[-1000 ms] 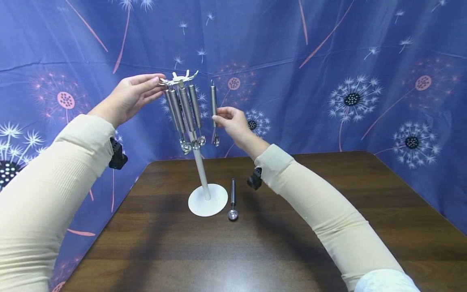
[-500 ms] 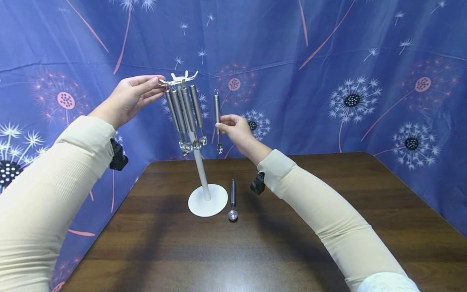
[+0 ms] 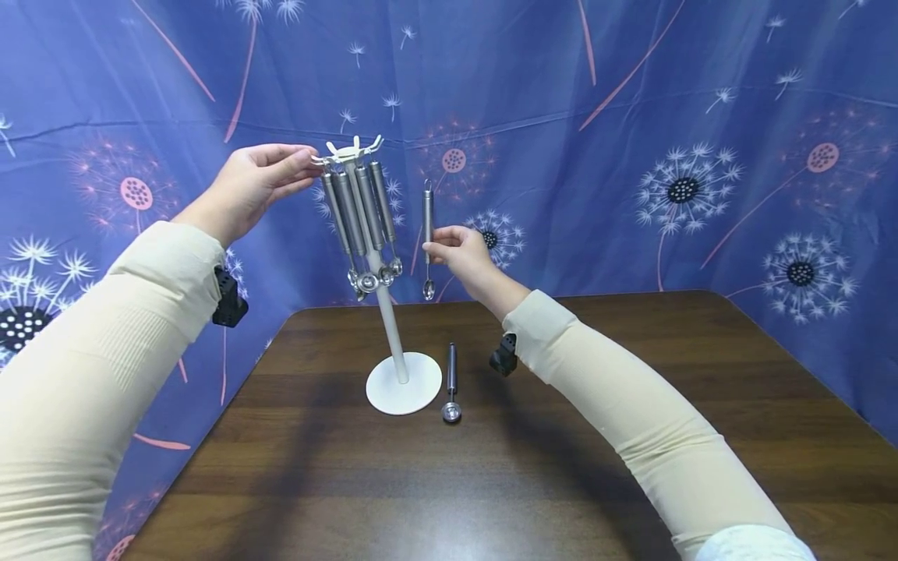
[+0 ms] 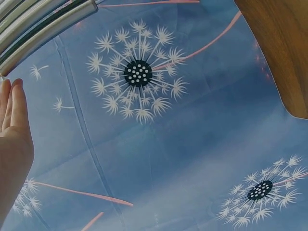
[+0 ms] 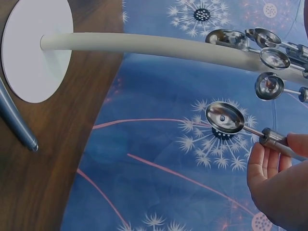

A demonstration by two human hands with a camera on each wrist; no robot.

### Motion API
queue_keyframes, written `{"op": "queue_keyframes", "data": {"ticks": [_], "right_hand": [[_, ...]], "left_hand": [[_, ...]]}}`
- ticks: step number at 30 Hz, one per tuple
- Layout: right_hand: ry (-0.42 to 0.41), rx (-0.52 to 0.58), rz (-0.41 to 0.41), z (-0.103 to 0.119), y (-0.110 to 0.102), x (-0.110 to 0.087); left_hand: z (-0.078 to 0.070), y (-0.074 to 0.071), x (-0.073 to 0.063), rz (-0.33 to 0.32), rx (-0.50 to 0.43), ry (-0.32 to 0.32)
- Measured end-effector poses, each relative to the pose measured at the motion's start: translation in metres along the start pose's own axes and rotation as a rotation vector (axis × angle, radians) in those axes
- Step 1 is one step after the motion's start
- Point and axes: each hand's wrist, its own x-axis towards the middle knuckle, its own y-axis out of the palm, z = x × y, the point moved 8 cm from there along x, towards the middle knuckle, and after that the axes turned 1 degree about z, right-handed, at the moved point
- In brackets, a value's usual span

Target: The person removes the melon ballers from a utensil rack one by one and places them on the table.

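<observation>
A white stand [image 3: 390,323] with a round base and a ring of hooks rises from the table, tilting a little in the head view. Several steel melon ballers [image 3: 369,210] hang from its hooks, scoops down. My left hand [image 3: 263,179] pinches the end of a hook at the left of the top. To the right of the stand, my right hand [image 3: 463,253] holds another melon baller [image 5: 224,117] upright by the lower handle, scoop down and loop up. In the right wrist view its scoop shows a small central hole. One more melon baller [image 3: 452,374] lies beside the base.
The stand is on a brown wooden table [image 3: 596,436]. Behind it hangs a blue curtain [image 3: 547,117] with a dandelion print, close past the table's far edge.
My right hand has moved right and slightly down with its melon baller, farther from the stand. The left hand stays at the hook; the hanging melon ballers have shifted slightly.
</observation>
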Motion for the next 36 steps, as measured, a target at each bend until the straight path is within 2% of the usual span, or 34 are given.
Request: {"op": "queue_keyframes", "data": {"ticks": [9,22,36], "right_hand": [[0.067,0.038,0.021,-0.009,0.002,-0.007],[0.093,-0.028,-0.012,-0.026,-0.006,-0.012],[0.186,-0.016,-0.04,-0.054,-0.017,-0.018]], "left_hand": [[-0.001,0.0,-0.003,-0.026,0.043,0.0],[-0.001,0.0,-0.003,-0.024,0.109,0.011],[0.0,0.0,-0.003,-0.038,0.07,0.04]]}}
